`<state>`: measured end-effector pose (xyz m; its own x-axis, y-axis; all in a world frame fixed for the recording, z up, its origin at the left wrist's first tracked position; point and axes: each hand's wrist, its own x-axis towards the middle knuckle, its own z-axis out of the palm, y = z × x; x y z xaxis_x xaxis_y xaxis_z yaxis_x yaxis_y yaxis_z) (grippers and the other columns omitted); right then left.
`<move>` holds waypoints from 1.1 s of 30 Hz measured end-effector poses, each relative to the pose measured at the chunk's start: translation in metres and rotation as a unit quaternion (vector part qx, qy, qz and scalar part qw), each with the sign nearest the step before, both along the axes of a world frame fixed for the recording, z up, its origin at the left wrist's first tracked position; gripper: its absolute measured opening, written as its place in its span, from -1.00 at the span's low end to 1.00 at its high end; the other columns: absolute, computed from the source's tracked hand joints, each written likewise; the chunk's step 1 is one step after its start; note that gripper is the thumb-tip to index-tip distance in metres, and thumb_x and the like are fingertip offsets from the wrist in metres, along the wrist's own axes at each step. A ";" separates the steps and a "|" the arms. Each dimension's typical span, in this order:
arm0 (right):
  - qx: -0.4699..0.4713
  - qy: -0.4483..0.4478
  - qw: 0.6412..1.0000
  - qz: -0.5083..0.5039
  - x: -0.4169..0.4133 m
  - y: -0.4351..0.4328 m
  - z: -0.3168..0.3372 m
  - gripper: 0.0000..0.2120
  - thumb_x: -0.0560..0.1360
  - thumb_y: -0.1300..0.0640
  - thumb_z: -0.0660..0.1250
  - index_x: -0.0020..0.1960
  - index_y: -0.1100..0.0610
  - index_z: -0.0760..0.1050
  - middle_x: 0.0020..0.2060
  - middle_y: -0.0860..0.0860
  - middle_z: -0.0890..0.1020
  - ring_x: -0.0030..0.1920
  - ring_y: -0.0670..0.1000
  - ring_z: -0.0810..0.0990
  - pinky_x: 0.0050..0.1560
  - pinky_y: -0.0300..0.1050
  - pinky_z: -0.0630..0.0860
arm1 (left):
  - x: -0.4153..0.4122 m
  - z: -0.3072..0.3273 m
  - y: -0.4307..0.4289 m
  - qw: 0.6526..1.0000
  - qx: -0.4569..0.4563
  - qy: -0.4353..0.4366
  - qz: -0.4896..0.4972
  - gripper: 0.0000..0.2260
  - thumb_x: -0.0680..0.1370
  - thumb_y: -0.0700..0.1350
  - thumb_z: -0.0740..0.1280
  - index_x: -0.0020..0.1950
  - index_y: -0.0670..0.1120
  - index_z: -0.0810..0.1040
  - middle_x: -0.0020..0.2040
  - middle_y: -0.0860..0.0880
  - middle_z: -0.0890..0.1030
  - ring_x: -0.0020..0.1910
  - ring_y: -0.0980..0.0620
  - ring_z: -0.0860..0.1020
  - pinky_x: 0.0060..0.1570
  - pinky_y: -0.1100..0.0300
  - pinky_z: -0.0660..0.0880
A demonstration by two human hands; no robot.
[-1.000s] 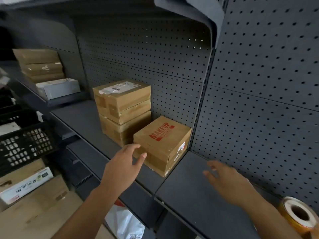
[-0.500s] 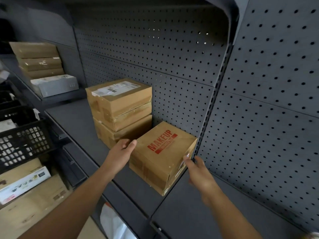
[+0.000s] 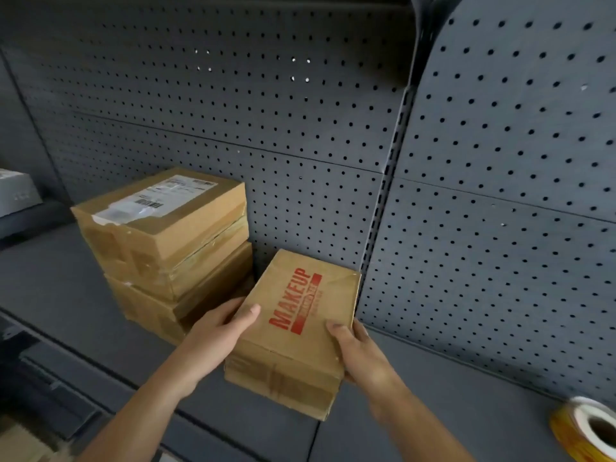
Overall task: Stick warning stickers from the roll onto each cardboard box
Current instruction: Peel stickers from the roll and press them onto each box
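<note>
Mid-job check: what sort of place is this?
Probably a stockroom or shop storage aisle: a dark metal shelf backed by pegboard panels, taped cardboard boxes stacked on it, one bearing a shipping label, plus the MAKEUP box and a sticker roll.

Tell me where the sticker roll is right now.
Head view, bottom right corner: the sticker roll lies on the grey shelf, to the right of the MAKEUP box and the right hand gripping it.
</note>
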<state>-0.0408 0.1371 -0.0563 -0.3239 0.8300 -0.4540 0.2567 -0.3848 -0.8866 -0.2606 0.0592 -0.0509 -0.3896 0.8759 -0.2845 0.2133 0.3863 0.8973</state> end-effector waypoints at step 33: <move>0.016 0.020 0.985 -0.172 0.182 -0.038 -0.009 -0.69 0.58 -0.10 0.34 0.31 -0.14 0.45 0.03 -0.12 0.74 -0.07 -0.12 0.74 -0.09 -0.20 0.59 | 0.172 -0.017 0.004 0.977 0.019 0.093 -0.191 -0.44 0.56 0.36 0.12 0.54 0.30 0.11 0.10 0.43 0.47 0.15 0.20 0.54 0.16 0.16 0.45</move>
